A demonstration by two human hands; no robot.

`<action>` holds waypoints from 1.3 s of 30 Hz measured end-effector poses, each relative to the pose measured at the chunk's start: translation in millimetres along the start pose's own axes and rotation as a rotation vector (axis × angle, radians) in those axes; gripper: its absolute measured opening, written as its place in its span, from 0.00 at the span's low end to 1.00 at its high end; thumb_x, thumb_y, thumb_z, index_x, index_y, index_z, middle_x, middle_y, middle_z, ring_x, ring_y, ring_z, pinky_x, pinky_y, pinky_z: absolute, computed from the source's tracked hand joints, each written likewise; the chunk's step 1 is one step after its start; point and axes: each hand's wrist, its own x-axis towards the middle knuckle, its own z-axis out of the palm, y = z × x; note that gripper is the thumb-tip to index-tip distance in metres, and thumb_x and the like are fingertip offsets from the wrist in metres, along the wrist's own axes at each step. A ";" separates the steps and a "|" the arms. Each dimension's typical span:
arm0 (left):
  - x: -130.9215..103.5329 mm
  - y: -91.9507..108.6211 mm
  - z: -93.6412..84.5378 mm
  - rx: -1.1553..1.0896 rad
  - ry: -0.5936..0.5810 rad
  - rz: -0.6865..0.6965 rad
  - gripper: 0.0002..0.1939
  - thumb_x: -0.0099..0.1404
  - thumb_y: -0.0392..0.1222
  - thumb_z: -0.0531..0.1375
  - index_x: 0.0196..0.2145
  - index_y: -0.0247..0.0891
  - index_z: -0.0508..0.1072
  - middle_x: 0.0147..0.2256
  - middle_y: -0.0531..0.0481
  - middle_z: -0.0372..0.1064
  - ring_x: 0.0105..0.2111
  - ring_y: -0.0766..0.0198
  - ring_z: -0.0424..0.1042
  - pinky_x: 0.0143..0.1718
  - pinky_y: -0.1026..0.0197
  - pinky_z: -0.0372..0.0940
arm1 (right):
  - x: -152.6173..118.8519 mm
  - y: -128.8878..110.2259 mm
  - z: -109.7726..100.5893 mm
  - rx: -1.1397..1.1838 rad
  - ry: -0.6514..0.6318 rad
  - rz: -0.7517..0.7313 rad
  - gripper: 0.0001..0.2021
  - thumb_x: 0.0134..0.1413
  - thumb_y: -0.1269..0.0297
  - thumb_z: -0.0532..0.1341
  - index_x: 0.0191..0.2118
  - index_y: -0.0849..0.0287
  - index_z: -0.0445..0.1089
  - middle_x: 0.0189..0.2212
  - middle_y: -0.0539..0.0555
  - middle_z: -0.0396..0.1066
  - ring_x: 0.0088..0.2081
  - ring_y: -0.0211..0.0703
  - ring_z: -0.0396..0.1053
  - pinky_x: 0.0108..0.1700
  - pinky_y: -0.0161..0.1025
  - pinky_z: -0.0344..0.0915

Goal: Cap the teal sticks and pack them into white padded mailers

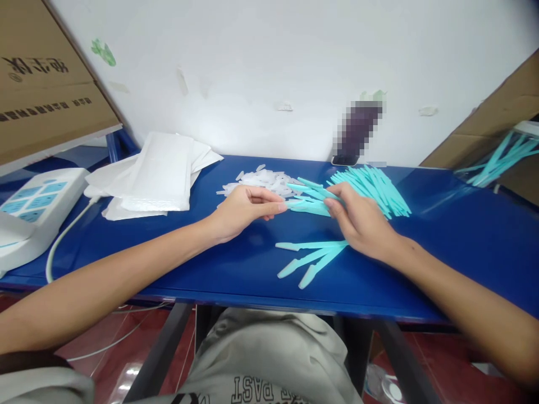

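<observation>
My right hand (361, 219) holds several turquoise sticks (309, 197) fanned out toward the left. My left hand (248, 210) pinches something small and pale at the tip of one of them; it looks like a clear cap. Behind my left hand lies a heap of translucent white caps (269, 180). A pile of turquoise sticks (370, 185) is just behind my right hand. Three turquoise sticks with pale tips (316, 259) lie fanned on the blue table (236, 275), nearer to my body.
White padded envelopes (162, 174) are stacked at the left, beside a white power strip (46, 207) with a cable. A phone (357, 132) leans on the wall. Cardboard boxes (46, 84) stand at the left and right; more turquoise sticks (501, 160) are at the far right.
</observation>
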 end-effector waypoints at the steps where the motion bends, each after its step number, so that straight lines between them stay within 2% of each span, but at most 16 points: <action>1: -0.1 -0.8 1.8 -0.004 -0.014 -0.004 0.14 0.52 0.47 0.75 0.31 0.35 0.81 0.26 0.50 0.74 0.24 0.71 0.68 0.27 0.66 0.65 | -1.3 -1.4 1.5 0.006 0.006 -0.013 0.10 0.72 0.55 0.46 0.47 0.53 0.59 0.23 0.48 0.66 0.22 0.45 0.65 0.27 0.39 0.56; 4: -1.0 -1.9 6.5 0.028 -0.030 0.061 0.16 0.53 0.49 0.74 0.29 0.34 0.79 0.27 0.50 0.74 0.25 0.70 0.68 0.27 0.66 0.65 | -4.9 -5.4 4.9 0.010 0.018 -0.046 0.09 0.72 0.55 0.47 0.46 0.53 0.58 0.25 0.48 0.67 0.22 0.43 0.65 0.26 0.39 0.55; 7: -1.7 0.7 4.5 0.156 -0.054 0.215 0.17 0.59 0.52 0.71 0.32 0.34 0.78 0.31 0.48 0.75 0.28 0.67 0.69 0.29 0.64 0.65 | -5.8 -9.2 2.9 0.034 0.045 -0.079 0.08 0.72 0.57 0.48 0.44 0.53 0.59 0.24 0.47 0.66 0.21 0.42 0.63 0.26 0.38 0.54; 9: -0.2 2.9 -4.1 0.311 -0.058 0.386 0.19 0.67 0.56 0.63 0.39 0.35 0.79 0.34 0.46 0.74 0.31 0.64 0.70 0.32 0.62 0.65 | -4.7 -11.5 -1.6 0.062 0.084 -0.084 0.08 0.72 0.57 0.50 0.41 0.53 0.60 0.22 0.47 0.65 0.20 0.40 0.62 0.26 0.38 0.54; 11: 3.6 3.4 -18.4 0.521 -0.010 0.571 0.23 0.74 0.57 0.52 0.46 0.36 0.78 0.37 0.44 0.72 0.35 0.62 0.69 0.37 0.59 0.65 | -2.9 -12.6 -7.0 0.088 0.124 -0.066 0.10 0.71 0.57 0.51 0.38 0.54 0.62 0.21 0.46 0.65 0.20 0.39 0.61 0.27 0.38 0.55; 13: 8.9 1.4 -34.7 0.816 0.062 0.683 0.23 0.75 0.54 0.50 0.48 0.35 0.77 0.39 0.43 0.70 0.37 0.59 0.68 0.41 0.56 0.64 | -1.3 -12.0 -11.5 0.089 0.143 -0.026 0.13 0.71 0.56 0.51 0.35 0.54 0.63 0.21 0.47 0.65 0.21 0.39 0.61 0.28 0.39 0.55; 15: 14.1 -2.1 -47.9 1.129 0.069 0.673 0.22 0.74 0.52 0.51 0.48 0.35 0.78 0.42 0.40 0.69 0.39 0.56 0.67 0.45 0.52 0.62 | 0.1 -9.8 -14.0 0.067 0.132 0.011 0.15 0.71 0.54 0.51 0.33 0.54 0.64 0.22 0.49 0.67 0.22 0.40 0.63 0.30 0.40 0.56; 17: 17.5 -5.6 -53.6 1.345 0.015 0.628 0.21 0.74 0.50 0.51 0.50 0.36 0.78 0.45 0.38 0.67 0.42 0.52 0.66 0.47 0.48 0.61 | 1.3 -7.1 -14.7 0.044 0.103 0.031 0.17 0.71 0.53 0.51 0.32 0.54 0.65 0.24 0.50 0.70 0.24 0.42 0.65 0.31 0.41 0.58; 21: 16.7 -7.8 -43.8 1.496 -0.102 0.595 0.21 0.75 0.48 0.50 0.58 0.42 0.75 0.51 0.36 0.65 0.46 0.48 0.64 0.50 0.44 0.58 | 2.6 -3.1 -12.5 0.040 0.038 0.036 0.16 0.70 0.52 0.50 0.35 0.53 0.67 0.26 0.51 0.74 0.27 0.45 0.70 0.33 0.41 0.61; 25: 12.7 -6.4 -32.6 1.548 -0.193 0.590 0.21 0.76 0.47 0.50 0.58 0.42 0.75 0.53 0.35 0.65 0.51 0.44 0.63 0.54 0.41 0.55 | 2.5 -1.1 -10.7 0.006 0.033 0.060 0.14 0.70 0.52 0.51 0.39 0.53 0.69 0.25 0.51 0.74 0.26 0.45 0.70 0.33 0.41 0.60; 30: 11.6 -6.9 -34.3 1.492 -0.223 0.610 0.20 0.76 0.46 0.50 0.55 0.38 0.77 0.53 0.37 0.71 0.51 0.45 0.64 0.54 0.44 0.56 | 3.5 -0.1 -10.9 -0.007 0.018 0.069 0.14 0.70 0.53 0.51 0.38 0.53 0.68 0.26 0.51 0.74 0.27 0.46 0.70 0.32 0.40 0.58; 34: 12.6 -5.9 -32.6 1.445 -0.233 0.585 0.19 0.75 0.43 0.51 0.47 0.35 0.80 0.45 0.40 0.79 0.47 0.48 0.68 0.50 0.47 0.57 | 4.4 0.4 -10.6 -0.024 0.016 0.049 0.14 0.70 0.52 0.51 0.36 0.53 0.67 0.25 0.51 0.73 0.27 0.46 0.69 0.31 0.40 0.57; 39: 14.5 -3.0 -33.0 1.330 -0.194 0.503 0.12 0.69 0.38 0.57 0.38 0.37 0.82 0.37 0.43 0.80 0.40 0.51 0.72 0.47 0.50 0.59 | 4.2 1.6 -10.7 -0.044 0.001 0.033 0.14 0.70 0.53 0.51 0.38 0.53 0.67 0.29 0.52 0.74 0.29 0.46 0.69 0.32 0.40 0.57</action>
